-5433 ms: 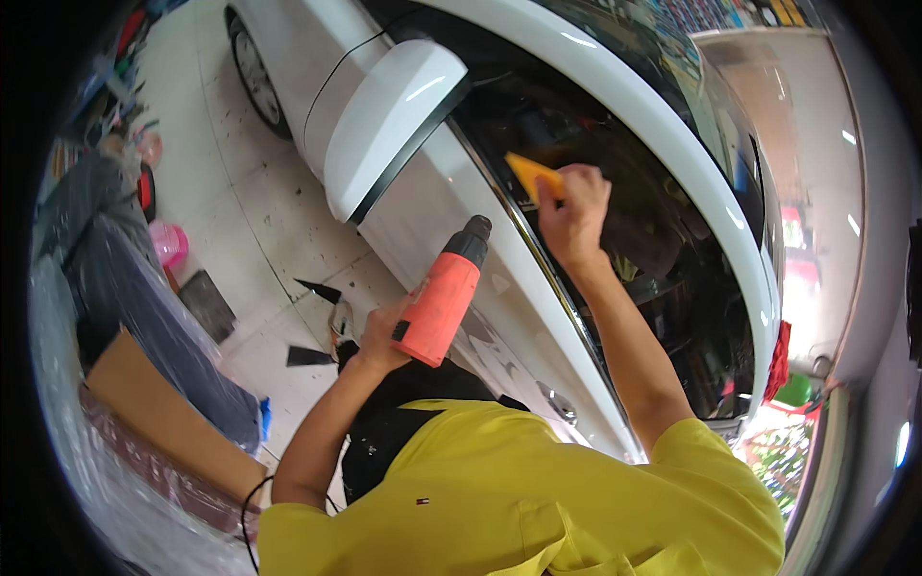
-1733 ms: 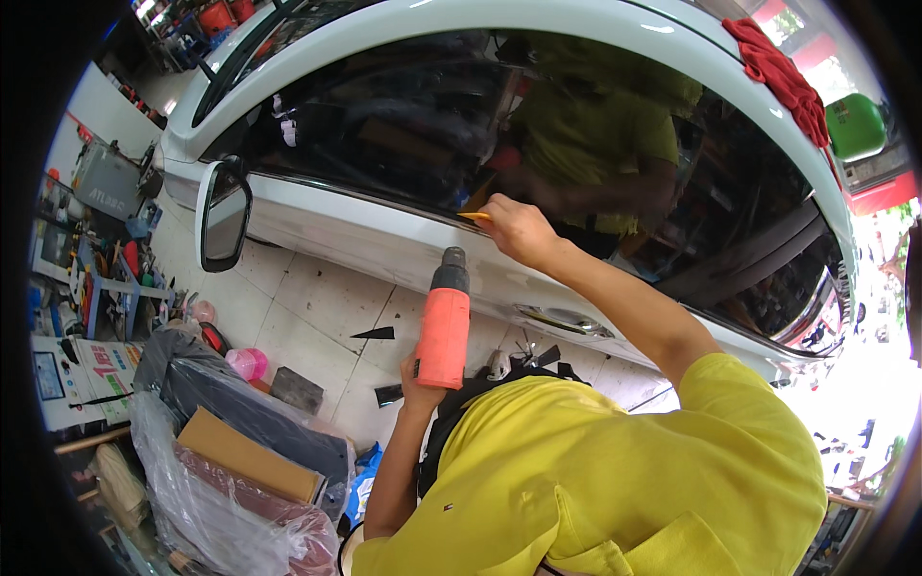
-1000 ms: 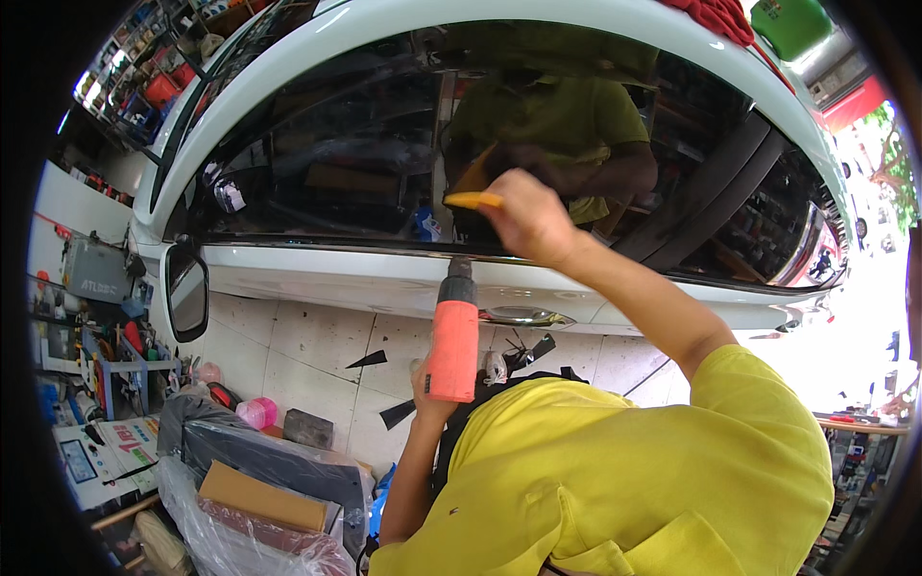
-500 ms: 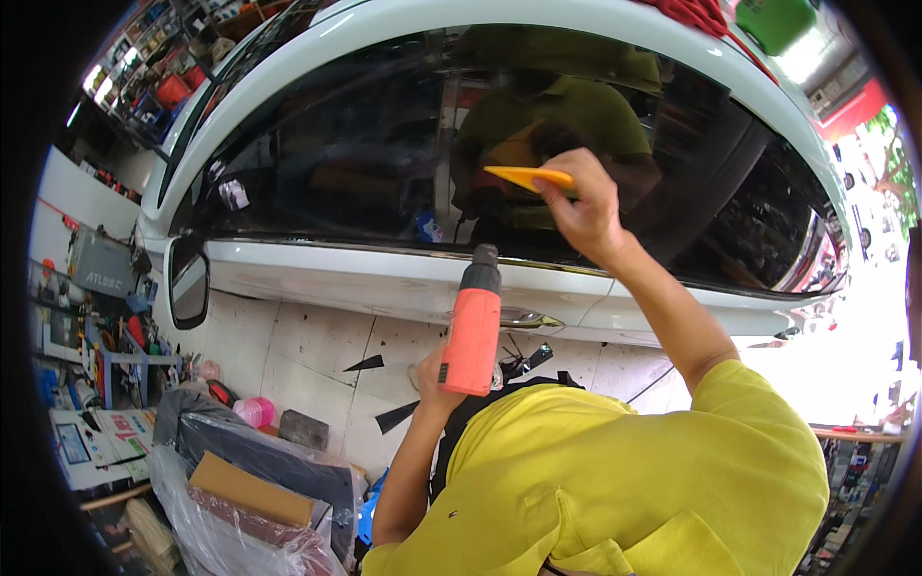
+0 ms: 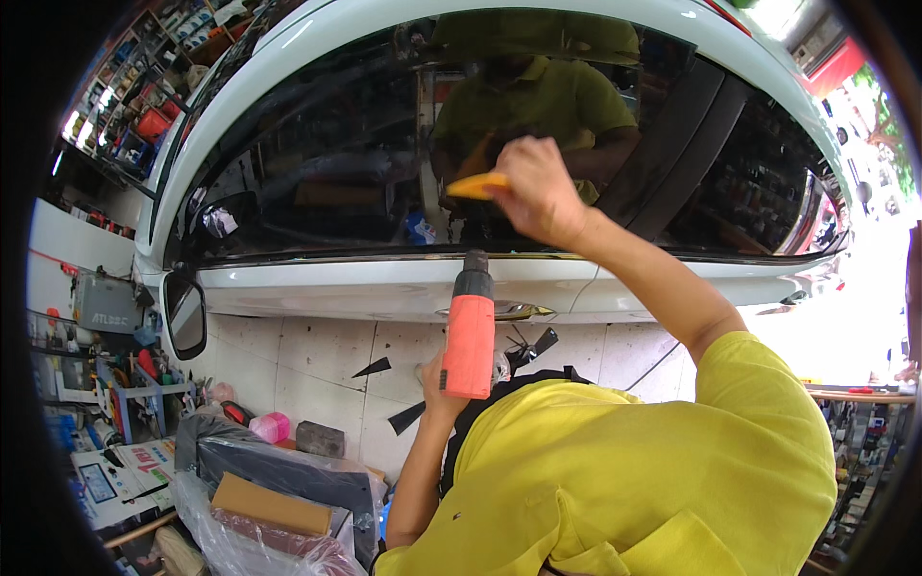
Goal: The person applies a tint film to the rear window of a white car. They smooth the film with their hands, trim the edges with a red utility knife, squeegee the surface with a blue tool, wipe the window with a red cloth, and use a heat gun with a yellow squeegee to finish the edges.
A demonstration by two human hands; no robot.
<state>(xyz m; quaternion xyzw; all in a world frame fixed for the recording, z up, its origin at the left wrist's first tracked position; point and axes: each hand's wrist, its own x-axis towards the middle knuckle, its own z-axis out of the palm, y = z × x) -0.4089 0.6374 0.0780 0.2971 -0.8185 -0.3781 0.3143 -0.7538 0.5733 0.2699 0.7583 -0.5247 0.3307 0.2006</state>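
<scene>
My left hand (image 5: 435, 384) is closed round the grip of a red heat gun (image 5: 469, 341), most of its fingers hidden behind the body. The gun's black nozzle points at the lower edge of a white car's dark side window (image 5: 336, 163). In front of that glass, my right hand (image 5: 543, 187) grips an orange flat squeegee (image 5: 477, 185); its pointed end sticks out to the left. Whether the squeegee touches the window I cannot tell. My reflection shows in the glass.
The car's side mirror (image 5: 184, 312) juts out at the left. Black film scraps (image 5: 372, 368) lie on the tiled floor. Near left stand a plastic-wrapped seat-like thing (image 5: 288, 461) with cardboard on it, a pink roll (image 5: 270, 426) and a grey toolbox (image 5: 106, 300).
My right hand has moved left and slightly down with the squeegee, whose tip now sits further left. The heat gun stays nearly in place in my left hand.
</scene>
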